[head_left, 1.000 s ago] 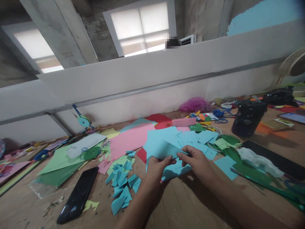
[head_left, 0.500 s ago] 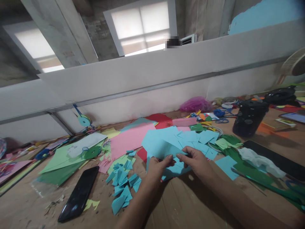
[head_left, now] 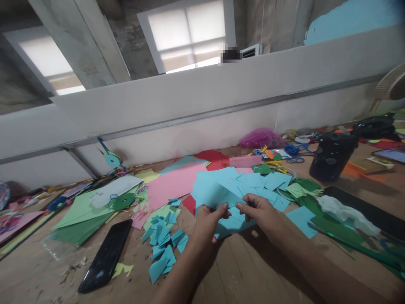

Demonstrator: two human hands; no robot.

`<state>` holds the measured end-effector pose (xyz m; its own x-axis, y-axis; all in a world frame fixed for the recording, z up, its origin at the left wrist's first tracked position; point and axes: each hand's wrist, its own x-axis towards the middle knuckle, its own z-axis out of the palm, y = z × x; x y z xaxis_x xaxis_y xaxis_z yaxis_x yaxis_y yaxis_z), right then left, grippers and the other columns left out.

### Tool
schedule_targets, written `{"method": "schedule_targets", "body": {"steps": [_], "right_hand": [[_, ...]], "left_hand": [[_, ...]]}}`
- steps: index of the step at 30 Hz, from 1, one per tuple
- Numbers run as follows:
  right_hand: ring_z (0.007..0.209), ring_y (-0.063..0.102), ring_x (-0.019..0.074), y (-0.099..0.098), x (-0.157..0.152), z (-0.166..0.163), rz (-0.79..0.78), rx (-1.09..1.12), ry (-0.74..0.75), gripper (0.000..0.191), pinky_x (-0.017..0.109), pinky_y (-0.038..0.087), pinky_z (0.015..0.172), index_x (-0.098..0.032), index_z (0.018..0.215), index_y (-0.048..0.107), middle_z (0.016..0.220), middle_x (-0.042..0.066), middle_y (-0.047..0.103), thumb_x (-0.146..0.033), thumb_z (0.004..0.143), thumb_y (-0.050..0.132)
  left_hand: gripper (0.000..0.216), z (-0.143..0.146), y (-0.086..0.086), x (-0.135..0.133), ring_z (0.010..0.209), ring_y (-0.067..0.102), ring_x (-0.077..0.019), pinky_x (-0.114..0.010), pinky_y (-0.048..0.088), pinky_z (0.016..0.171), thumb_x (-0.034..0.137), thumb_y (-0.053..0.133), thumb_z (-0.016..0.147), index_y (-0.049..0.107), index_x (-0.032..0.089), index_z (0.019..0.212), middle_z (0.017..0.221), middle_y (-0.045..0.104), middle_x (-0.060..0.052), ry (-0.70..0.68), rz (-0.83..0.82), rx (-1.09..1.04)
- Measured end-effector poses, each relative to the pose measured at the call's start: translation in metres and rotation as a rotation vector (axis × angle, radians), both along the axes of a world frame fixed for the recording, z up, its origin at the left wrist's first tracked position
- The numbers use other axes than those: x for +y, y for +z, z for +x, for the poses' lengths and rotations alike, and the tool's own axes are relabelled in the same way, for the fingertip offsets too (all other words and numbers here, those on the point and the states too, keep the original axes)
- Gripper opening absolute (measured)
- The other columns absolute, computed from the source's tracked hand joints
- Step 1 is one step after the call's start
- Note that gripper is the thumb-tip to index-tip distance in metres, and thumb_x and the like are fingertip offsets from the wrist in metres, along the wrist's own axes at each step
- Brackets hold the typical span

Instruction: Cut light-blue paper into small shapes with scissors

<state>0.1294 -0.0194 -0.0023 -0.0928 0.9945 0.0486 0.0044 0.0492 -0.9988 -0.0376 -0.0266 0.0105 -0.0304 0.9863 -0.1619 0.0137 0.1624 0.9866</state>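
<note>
Between my two hands is a light-blue sheet of paper (head_left: 221,195), raised a little above the table and bent along its near edge. My left hand (head_left: 212,215) pinches it between thumb and fingers at the near left. At its right corner my right hand (head_left: 257,209) grips it with thumb and curled fingers. Under and behind the sheet lie several more light-blue paper pieces (head_left: 275,181), overlapping in a flat pile. To the left of my left forearm sits a heap of small folded blue paper pieces (head_left: 163,240).
A black phone (head_left: 106,255) lies at the left, near green sheets (head_left: 72,230) and a pink sheet (head_left: 172,185). On the right stand a dark cup (head_left: 332,158), a crumpled white tissue (head_left: 346,215) and green paper strips (head_left: 335,228). A white partition (head_left: 177,101) borders the table's back.
Both hands stay nearly in place with their grip on the blue sheet. The sheet's raised left part has shifted slightly right and its bend looks a little different.
</note>
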Motion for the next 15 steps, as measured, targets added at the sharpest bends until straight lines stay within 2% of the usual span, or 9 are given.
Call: {"method": "schedule_targets", "body": {"steps": [4,10,13,15], "right_hand": [[0.052,0.05,0.0118,-0.0046,0.0045,0.0037,-0.012,0.073,-0.006,0.032,0.025,0.039,0.053,-0.019,0.066,0.058,0.061,-0.002,0.058,-0.047,0.07,0.072],[0.053,0.048,0.0118,-0.0031,0.0054,0.0053,-0.014,0.091,-0.044,0.033,0.026,0.039,0.053,-0.019,0.069,0.059,0.064,-0.002,0.059,-0.05,0.071,0.071],[0.063,0.052,0.0144,-0.0011,0.0048,0.0032,-0.005,0.102,-0.038,0.034,0.026,0.042,0.057,-0.02,0.082,0.063,0.071,-0.002,0.06,-0.05,0.068,0.074],[0.066,0.053,0.0152,-0.0005,0.0039,0.0016,-0.002,0.076,0.002,0.035,0.026,0.042,0.059,-0.02,0.083,0.064,0.072,-0.002,0.059,-0.048,0.065,0.076]], "left_hand": [[0.035,-0.0007,0.0063,-0.0016,0.067,0.064,-0.021,-0.03,0.048,0.065,0.047,0.077,0.063,0.07,0.013,0.06,0.067,0.07,-0.011,0.076,0.004,0.025],[0.037,-0.0062,0.0088,-0.0001,0.07,0.064,-0.0233,-0.031,0.046,0.061,0.05,0.074,0.065,0.07,0.014,0.061,0.068,0.07,-0.012,0.073,-0.003,0.086],[0.036,-0.0086,0.0058,0.0011,0.068,0.062,-0.022,-0.03,0.044,0.059,0.049,0.073,0.066,0.07,0.013,0.062,0.067,0.07,-0.011,0.026,-0.016,0.136],[0.035,-0.0078,0.0026,0.0015,0.064,0.061,-0.02,-0.029,0.043,0.058,0.048,0.074,0.066,0.07,0.014,0.062,0.066,0.069,-0.01,-0.03,-0.024,0.137]]}}
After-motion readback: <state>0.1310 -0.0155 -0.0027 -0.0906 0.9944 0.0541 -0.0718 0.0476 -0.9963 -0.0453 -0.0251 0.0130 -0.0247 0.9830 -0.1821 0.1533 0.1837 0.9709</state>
